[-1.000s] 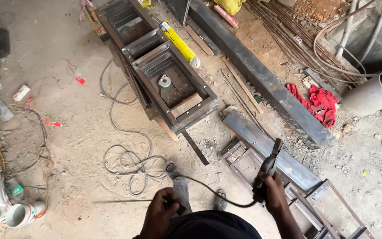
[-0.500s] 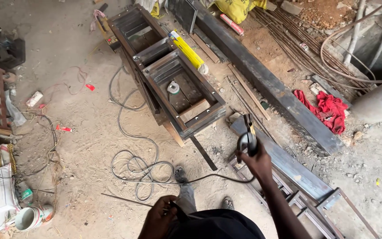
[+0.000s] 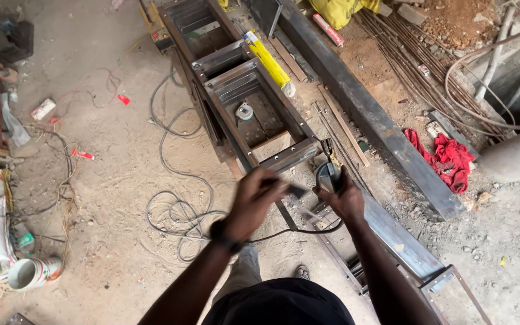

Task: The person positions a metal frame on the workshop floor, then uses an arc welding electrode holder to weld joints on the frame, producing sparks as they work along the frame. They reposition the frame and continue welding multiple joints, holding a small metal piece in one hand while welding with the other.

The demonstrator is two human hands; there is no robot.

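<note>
My right hand (image 3: 345,198) grips a small angle grinder (image 3: 327,174) by its body, its disc guard pointing up toward the near end of a long steel frame (image 3: 231,90) lying on the sandy ground. My left hand (image 3: 251,203) is blurred with motion and closes around the grinder's dark side handle (image 3: 296,191). The grinder's black cable (image 3: 299,232) loops down below both hands. A watch or band sits on my left wrist.
Coiled grey cable (image 3: 182,222) lies left of my feet. A yellow tube (image 3: 267,60) rests on the frame, a tape roll (image 3: 245,112) inside it. A heavy steel beam (image 3: 368,114), red rag (image 3: 446,157), rebar bundle (image 3: 416,72) and white cup (image 3: 28,274) surround the spot.
My right hand has brought the grinder up in front of me, and my left hand has risen from near my body to the grinder's side handle. The view has tilted closer to the frame.
</note>
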